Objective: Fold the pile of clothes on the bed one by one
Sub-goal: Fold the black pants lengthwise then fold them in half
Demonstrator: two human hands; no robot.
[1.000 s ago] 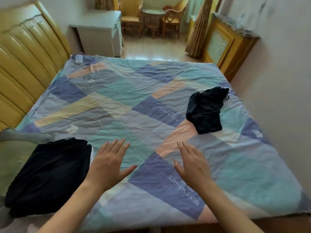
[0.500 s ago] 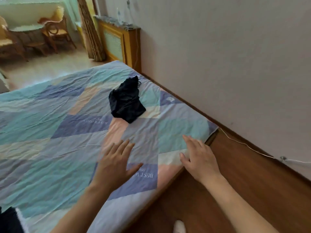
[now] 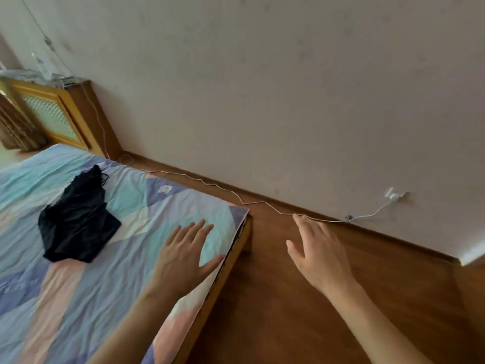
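Both hands empty, fingers spread flat: left hand (image 3: 185, 254) over the bed (image 3: 78, 298) near its corner, right hand (image 3: 319, 254) out over the floor (image 3: 288, 324). Black garment (image 3: 78, 222) lies crumpled on the bed, left of the left hand, w/ clear gap. Looks light, limp, prob. slippery; I'd pinch an edge or hem w/ both hands & shake it flat.

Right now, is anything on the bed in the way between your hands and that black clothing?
Nothing visible is. Only bare patchwork sheet lies between the left hand and the crumpled black garment. The right hand is out over the wooden floor, past the bed's corner, so the left one is nearer.
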